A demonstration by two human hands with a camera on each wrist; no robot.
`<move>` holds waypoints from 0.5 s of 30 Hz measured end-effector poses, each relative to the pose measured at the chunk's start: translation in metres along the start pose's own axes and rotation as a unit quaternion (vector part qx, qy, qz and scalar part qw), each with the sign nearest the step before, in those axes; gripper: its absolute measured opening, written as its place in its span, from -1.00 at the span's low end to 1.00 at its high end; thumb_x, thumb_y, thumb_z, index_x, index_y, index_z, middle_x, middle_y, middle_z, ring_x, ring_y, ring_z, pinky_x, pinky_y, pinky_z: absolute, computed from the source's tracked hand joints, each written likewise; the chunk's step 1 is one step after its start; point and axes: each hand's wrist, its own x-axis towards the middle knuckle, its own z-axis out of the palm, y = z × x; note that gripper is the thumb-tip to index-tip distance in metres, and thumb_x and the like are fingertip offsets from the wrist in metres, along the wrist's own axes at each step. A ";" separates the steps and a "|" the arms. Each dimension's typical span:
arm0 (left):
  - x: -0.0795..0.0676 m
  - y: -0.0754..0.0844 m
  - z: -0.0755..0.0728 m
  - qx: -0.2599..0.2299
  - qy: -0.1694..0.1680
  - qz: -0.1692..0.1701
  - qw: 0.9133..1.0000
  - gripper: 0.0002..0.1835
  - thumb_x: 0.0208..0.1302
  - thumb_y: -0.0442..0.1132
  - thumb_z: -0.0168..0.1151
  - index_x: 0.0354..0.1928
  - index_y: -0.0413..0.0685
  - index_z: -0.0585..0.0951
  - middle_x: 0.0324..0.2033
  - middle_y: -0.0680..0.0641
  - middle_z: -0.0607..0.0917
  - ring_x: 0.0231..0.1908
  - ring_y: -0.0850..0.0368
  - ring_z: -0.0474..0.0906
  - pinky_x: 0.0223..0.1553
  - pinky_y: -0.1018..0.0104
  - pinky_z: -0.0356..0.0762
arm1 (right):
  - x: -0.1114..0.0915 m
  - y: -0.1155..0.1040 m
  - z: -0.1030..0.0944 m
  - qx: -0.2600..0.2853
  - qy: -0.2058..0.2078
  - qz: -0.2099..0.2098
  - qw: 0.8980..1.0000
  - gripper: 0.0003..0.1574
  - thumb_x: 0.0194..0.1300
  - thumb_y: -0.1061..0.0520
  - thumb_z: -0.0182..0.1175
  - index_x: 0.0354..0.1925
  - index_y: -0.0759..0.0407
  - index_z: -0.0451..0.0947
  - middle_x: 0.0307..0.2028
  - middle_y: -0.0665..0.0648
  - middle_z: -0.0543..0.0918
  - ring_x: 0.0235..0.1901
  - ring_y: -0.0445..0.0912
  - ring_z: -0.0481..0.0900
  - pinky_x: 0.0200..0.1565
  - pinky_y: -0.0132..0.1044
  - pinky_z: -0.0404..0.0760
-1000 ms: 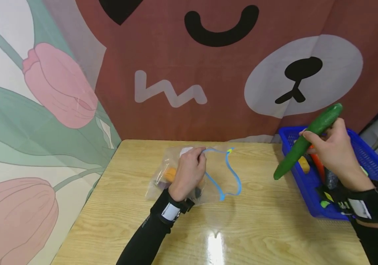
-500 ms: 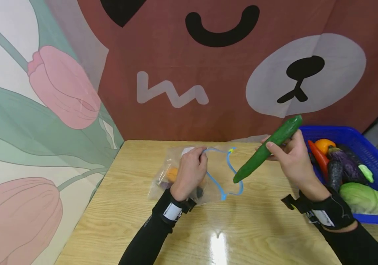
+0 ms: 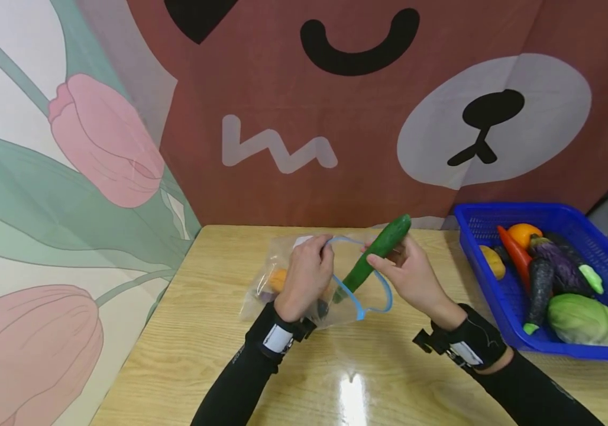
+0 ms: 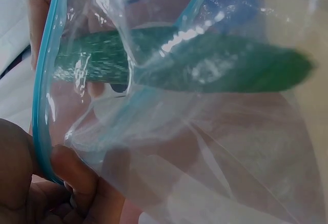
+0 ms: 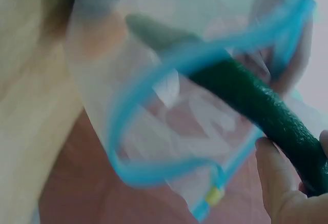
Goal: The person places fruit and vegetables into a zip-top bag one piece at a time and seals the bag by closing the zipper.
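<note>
A clear zip bag with a blue zip edge lies on the table, its mouth spread open toward the right. My left hand pinches the bag's rim, as the left wrist view shows with thumb and fingers on the blue edge. In my right hand is a green cucumber, gripped near its upper end and tilted down to the left. Its lower end is inside the bag's mouth, seen through the plastic in both wrist views. An orange item and a dark one show inside the bag.
A blue plastic basket stands at the right. It holds a cabbage, eggplants, a red pepper, an orange fruit, a yellow item and a dark bumpy vegetable. A printed cloth hangs behind the table.
My right hand has carried the cucumber left from over the basket, and its lower end has entered the bag. My left hand has kept its place on the rim.
</note>
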 end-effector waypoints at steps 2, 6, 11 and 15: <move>0.000 0.000 -0.001 0.001 0.001 0.000 1.000 -0.70 0.34 -0.37 -0.02 -0.02 -0.33 0.61 -0.39 -0.09 0.63 -0.51 0.15 0.44 -0.46 0.36 0.42 | 0.000 0.003 0.006 -0.014 -0.002 0.005 1.000 -0.58 0.26 0.33 0.19 0.05 0.37 0.33 -0.05 0.31 0.56 -0.03 -0.06 0.58 -0.10 -0.30 0.57; 0.000 0.001 -0.002 -0.002 -0.003 -0.002 1.000 -0.70 0.34 -0.37 -0.02 -0.01 -0.35 0.61 -0.39 -0.10 0.63 -0.52 0.14 0.43 -0.47 0.34 0.41 | 0.000 0.009 0.013 -0.024 0.001 0.022 0.999 -0.60 0.22 0.30 0.25 0.02 0.34 0.42 -0.09 0.26 0.57 -0.12 -0.10 0.58 -0.16 -0.31 0.58; -0.001 0.001 -0.004 0.003 -0.004 0.001 1.000 -0.70 0.35 -0.38 -0.02 -0.01 -0.35 0.60 -0.38 -0.12 0.64 -0.50 0.13 0.45 -0.43 0.32 0.44 | -0.002 0.014 0.019 -0.014 -0.013 0.049 0.999 -0.58 0.19 0.30 0.28 0.01 0.33 0.41 -0.10 0.28 0.55 -0.11 -0.10 0.57 -0.11 -0.28 0.58; -0.001 0.000 -0.005 0.003 -0.005 0.005 1.000 -0.70 0.35 -0.36 -0.04 -0.02 -0.35 0.61 -0.42 -0.10 0.62 -0.51 0.12 0.45 -0.45 0.31 0.44 | -0.002 0.019 0.024 -0.018 -0.039 0.064 0.997 -0.54 0.19 0.30 0.28 0.04 0.33 0.38 -0.05 0.27 0.52 -0.03 -0.03 0.55 -0.05 -0.25 0.55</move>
